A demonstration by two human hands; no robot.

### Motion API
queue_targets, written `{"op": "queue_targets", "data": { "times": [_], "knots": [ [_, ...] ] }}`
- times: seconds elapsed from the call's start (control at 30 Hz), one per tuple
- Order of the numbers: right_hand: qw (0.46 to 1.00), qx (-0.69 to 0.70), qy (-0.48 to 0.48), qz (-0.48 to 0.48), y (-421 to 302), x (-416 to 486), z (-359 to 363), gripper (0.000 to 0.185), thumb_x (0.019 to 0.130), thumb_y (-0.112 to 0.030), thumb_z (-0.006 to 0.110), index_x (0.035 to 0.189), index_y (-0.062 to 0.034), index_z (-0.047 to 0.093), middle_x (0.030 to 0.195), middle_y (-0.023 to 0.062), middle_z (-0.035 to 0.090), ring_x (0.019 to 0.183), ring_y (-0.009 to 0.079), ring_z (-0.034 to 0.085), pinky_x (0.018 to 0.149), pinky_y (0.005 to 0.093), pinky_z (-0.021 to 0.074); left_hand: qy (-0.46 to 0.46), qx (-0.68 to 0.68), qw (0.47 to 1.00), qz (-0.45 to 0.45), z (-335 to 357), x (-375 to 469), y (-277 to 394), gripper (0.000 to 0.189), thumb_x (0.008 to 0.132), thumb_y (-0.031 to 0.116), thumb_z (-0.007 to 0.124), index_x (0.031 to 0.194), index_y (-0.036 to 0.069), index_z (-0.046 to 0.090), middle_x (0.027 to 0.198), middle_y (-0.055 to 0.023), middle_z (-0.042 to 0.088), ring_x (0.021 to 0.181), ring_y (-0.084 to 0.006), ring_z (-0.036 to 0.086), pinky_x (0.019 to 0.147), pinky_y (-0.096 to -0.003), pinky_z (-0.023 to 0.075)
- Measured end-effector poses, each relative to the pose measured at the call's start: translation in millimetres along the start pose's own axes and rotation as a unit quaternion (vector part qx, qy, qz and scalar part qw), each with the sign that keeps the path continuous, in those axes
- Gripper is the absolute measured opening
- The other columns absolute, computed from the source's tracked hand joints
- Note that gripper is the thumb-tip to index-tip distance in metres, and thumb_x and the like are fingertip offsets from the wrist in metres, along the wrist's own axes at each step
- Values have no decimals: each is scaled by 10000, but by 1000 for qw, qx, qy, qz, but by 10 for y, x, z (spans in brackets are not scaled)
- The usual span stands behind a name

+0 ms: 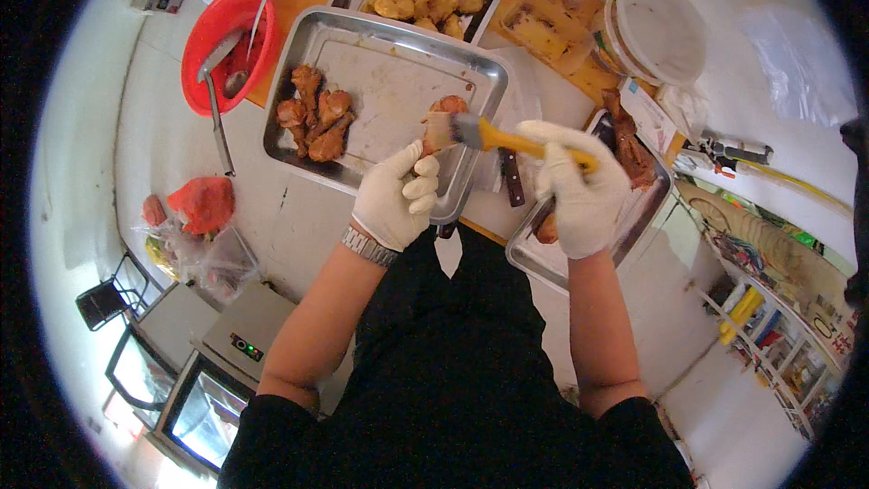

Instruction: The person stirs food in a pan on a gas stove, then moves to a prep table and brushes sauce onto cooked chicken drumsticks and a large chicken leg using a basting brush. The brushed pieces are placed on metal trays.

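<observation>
My gloved left hand grips a browned chicken drumstick by its thin end, above the near right part of a steel tray. In my gloved right hand is a basting brush with a yellow handle. Its pale bristles lie across the drumstick, and the brush is blurred. Several more drumsticks are piled at the tray's left side. Under my right hand stands a second steel tray holding dark browned meat and another piece, partly hidden by the hand.
Behind the main tray sits a tray of yellowish fried pieces. A red basin with ladles stands at the left. A dark-handled knife lies between the trays. Lidded tubs are at the back right, and a shelf rack is lower right.
</observation>
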State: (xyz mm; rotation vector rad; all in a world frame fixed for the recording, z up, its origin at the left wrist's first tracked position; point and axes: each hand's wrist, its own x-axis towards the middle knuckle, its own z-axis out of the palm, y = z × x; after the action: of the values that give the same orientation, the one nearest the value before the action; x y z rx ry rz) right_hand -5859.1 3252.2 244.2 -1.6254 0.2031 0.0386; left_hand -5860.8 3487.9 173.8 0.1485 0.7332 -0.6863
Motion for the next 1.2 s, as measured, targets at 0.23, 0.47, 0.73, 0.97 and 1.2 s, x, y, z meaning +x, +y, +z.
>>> {"op": "queue_targets", "data": {
  "times": [0.23, 0.47, 0.73, 0.97, 1.2],
  "knots": [
    [969, -147, 71, -186, -34, -249, -435, 275, 943, 11, 666, 1204, -10, 751, 943, 93, 738, 738, 153, 658, 717, 288, 552, -112, -115, 984, -78, 139, 70, -235, 274, 1134, 205, 329, 1155, 35, 542, 820, 24, 505, 546, -58, 439, 437, -249, 350],
    [917, -285, -87, -265, 88, -863, -613, 483, 792, -96, 775, 1271, -121, 717, 750, 51, 668, 774, 302, 672, 784, 408, 580, -108, -56, 989, -83, 271, 321, -628, 331, 1128, 169, 307, 1343, 45, 526, 810, 31, 522, 530, -41, 433, 412, -229, 307],
    [947, -249, 168, -115, 269, -1510, -1377, 292, 909, -30, 709, 1185, -96, 778, 983, 107, 767, 889, 250, 729, 798, 344, 571, 139, 285, 936, -152, 82, 606, -1453, 251, 1096, 282, 518, 1160, 70, 635, 758, 43, 536, 514, -47, 381, 425, -220, 294],
    [948, -74, 299, 79, 538, -1722, -1778, 230, 1021, -23, 618, 1214, -16, 743, 1113, 96, 751, 853, 137, 675, 747, 264, 537, 176, 428, 865, -195, -171, 930, -2255, 405, 1037, 425, 615, 1035, 23, 660, 794, -83, 660, 562, -198, 563, 480, -333, 455],
    [968, -95, 230, -34, 584, -1284, -1383, 252, 1024, -12, 612, 1249, 11, 721, 1149, 121, 728, 842, 120, 665, 744, 253, 536, 99, 550, 827, 60, -98, 649, -1374, 419, 1029, 340, 650, 1210, -38, 660, 1004, -179, 746, 749, -262, 730, 668, -379, 605]
  ]
}}
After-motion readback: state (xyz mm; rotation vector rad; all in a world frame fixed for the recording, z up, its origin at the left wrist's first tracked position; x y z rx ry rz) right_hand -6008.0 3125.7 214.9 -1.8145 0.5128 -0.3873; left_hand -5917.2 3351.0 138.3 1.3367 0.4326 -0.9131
